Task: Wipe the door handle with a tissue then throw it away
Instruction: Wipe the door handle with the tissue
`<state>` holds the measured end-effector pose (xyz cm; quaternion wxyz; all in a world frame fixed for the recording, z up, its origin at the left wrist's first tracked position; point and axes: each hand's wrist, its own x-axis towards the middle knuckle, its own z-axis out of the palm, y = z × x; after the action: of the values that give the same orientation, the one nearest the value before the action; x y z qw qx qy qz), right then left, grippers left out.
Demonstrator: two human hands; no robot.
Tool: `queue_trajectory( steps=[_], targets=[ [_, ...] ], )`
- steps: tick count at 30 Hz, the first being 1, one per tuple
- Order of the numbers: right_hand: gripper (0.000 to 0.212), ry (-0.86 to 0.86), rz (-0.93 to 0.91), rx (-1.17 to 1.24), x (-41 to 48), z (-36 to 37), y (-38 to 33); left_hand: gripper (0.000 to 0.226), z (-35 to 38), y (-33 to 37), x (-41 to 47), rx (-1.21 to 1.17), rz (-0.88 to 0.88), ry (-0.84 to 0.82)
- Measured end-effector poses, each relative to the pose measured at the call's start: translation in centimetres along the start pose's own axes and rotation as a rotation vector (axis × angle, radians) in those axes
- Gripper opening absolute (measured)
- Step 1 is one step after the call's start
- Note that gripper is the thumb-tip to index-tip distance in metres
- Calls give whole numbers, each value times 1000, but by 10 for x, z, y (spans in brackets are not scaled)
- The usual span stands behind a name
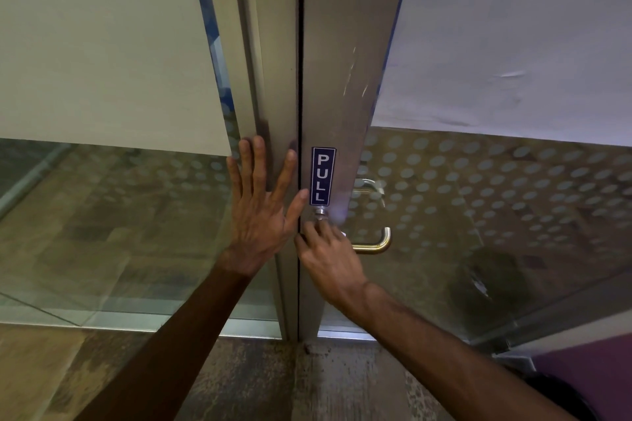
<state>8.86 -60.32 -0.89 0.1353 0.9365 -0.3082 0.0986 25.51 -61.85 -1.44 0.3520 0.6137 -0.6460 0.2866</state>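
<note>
Your left hand (261,212) is spread wide and flat, fingers splayed, pressed against the metal frame (270,85) left of the door seam, with nothing in it. Your right hand (328,256) is curled narrow around the near end of the door handle (378,243), just below the blue PULL sticker (322,176) on the door's metal stile (345,79). Its fingertips (309,227) bunch up against the small round handle mount (320,212). A sliver of white shows at the knuckles beside the bar, possibly the tissue, but you cannot tell for sure, since the hand hides whatever it holds. The handle's curved bar runs out to the right of that hand, brass-toned at the bend. Glass panels (496,188) with a frosted dot pattern sit on both sides, and the speckled floor (342,383) lies nearest you.
</note>
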Motion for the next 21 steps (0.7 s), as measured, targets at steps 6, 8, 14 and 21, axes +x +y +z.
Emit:
queue_trajectory(
  steps=[6,8,14,21],
  targets=[
    [24,86,-238,-109,-26,2,16,75,-1,-1,0,13,-10,-17],
    [24,153,-277,-118,-33,2,25,74,-1,-1,0,13,-8,-17],
    [26,237,-311,-106,-54,6,51,74,0,-3,-1,36,-6,-15],
    [32,199,-174,19,-74,13,79,76,8,-7,0,44,11,16]
  ],
)
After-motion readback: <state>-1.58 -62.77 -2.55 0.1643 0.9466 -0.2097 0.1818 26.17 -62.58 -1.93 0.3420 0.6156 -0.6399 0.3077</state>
